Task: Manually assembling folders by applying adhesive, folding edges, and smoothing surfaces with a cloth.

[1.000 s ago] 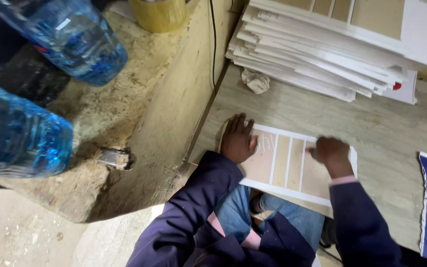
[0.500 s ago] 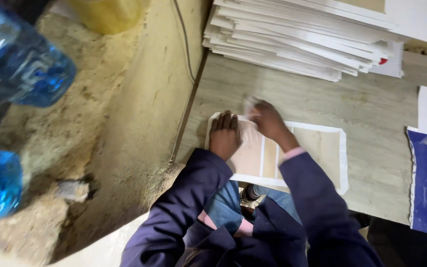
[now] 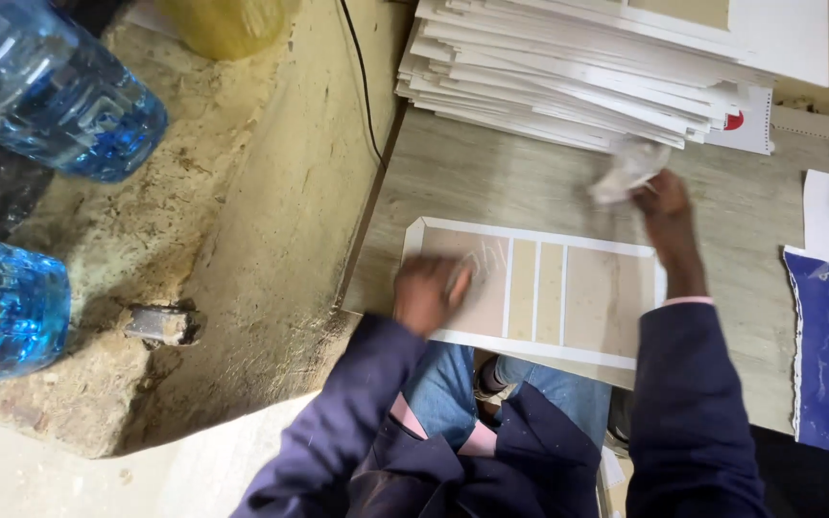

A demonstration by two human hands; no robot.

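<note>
Hands on a panelled white card (image 3: pixel 539 293) at the near edge of the desk (image 3: pixel 491 182).

Left hand (image 3: pixel 427 293) pressed on the card's left end, fingers loosely curled, holding nothing visible. Right hand (image 3: pixel 662 203) reached past the card's far right corner, closed on a crumpled white rag (image 3: pixel 626 171) just below the stack of white cards (image 3: pixel 606 72). Card lying flat, with beige panels between white strips. Blue sheet (image 3: pixel 817 355) at the right edge; two blue water bottles (image 3: pixel 50 91) well apart at far left on a rough ledge (image 3: pixel 232 240).
</note>
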